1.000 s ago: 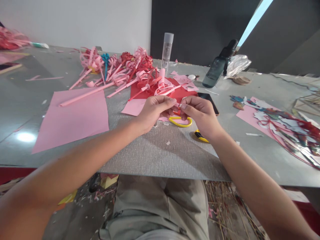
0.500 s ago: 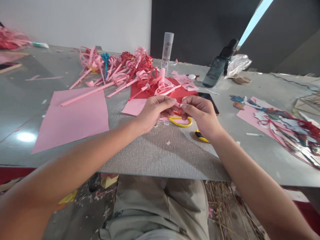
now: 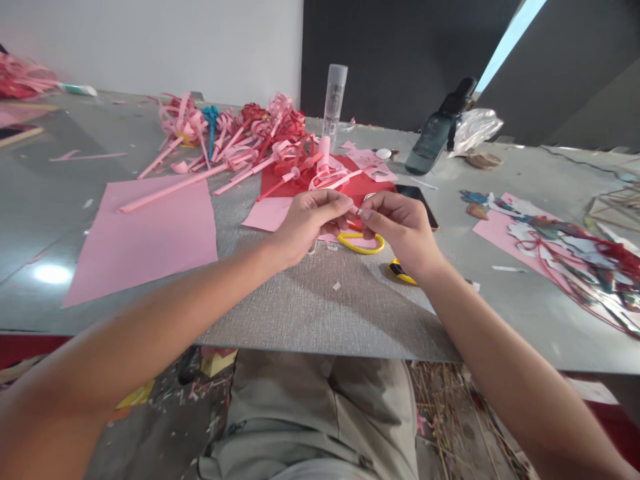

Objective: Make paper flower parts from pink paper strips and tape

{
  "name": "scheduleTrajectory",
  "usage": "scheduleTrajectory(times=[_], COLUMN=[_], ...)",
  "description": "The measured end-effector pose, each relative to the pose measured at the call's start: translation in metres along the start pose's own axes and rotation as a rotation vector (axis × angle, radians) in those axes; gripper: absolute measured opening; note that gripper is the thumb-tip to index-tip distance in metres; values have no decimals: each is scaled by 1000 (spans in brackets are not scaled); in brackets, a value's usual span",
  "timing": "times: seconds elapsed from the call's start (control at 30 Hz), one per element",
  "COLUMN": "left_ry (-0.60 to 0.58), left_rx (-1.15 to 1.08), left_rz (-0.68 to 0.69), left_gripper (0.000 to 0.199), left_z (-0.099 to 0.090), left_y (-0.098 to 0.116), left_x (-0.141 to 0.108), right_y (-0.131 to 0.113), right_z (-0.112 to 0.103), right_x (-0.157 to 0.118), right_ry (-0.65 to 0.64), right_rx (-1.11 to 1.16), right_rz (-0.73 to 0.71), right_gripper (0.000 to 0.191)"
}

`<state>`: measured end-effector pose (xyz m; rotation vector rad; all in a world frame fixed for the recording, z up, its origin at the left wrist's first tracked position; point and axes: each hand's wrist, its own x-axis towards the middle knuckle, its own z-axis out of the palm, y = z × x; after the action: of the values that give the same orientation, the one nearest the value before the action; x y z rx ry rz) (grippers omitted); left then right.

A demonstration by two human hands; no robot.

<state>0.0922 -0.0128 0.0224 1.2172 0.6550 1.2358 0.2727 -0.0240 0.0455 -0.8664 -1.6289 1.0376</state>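
Note:
My left hand (image 3: 317,223) and my right hand (image 3: 400,227) meet above the table, fingertips pinched close together. Between them is a small piece of pink paper (image 3: 356,209) with a whitish end; the fingers hide most of it. Just beneath the hands lies a yellow loop handle (image 3: 361,251), which looks like part of a pair of scissors. A yellow-and-black tool (image 3: 400,272) is partly covered by my right wrist. Behind the hands, pink curled strips (image 3: 333,177) rest on a red paper sheet (image 3: 383,189).
Pink and red paper flowers on rolled stems (image 3: 240,137) are heaped at the back left. A pink sheet (image 3: 150,247) lies left. Farther back stand a clear tube (image 3: 335,100) and a dark bottle (image 3: 434,137). A phone (image 3: 420,205) and cut scraps (image 3: 565,240) lie to the right.
The right fingers have shifted very slightly at the small piece. Otherwise both hands and the things on the table stay where they were.

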Motion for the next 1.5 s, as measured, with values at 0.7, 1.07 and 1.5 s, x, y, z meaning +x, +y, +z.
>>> scheduleTrajectory(times=[0.7, 1.07, 1.5], left_ry=[55, 67, 83], left_rx=[158, 333, 469], left_rz=[162, 327, 374], left_gripper=[26, 24, 44], left_z=[-3, 3, 9], left_y=[-3, 4, 8], left_x=[1, -3, -13], right_y=[12, 10, 5], right_z=[-2, -1, -2], right_x=[-5, -3, 1], right_ry=[169, 115, 70], right_rx=[-357, -169, 29], right_rz=[-224, -135, 77], right_gripper=[12, 12, 22])
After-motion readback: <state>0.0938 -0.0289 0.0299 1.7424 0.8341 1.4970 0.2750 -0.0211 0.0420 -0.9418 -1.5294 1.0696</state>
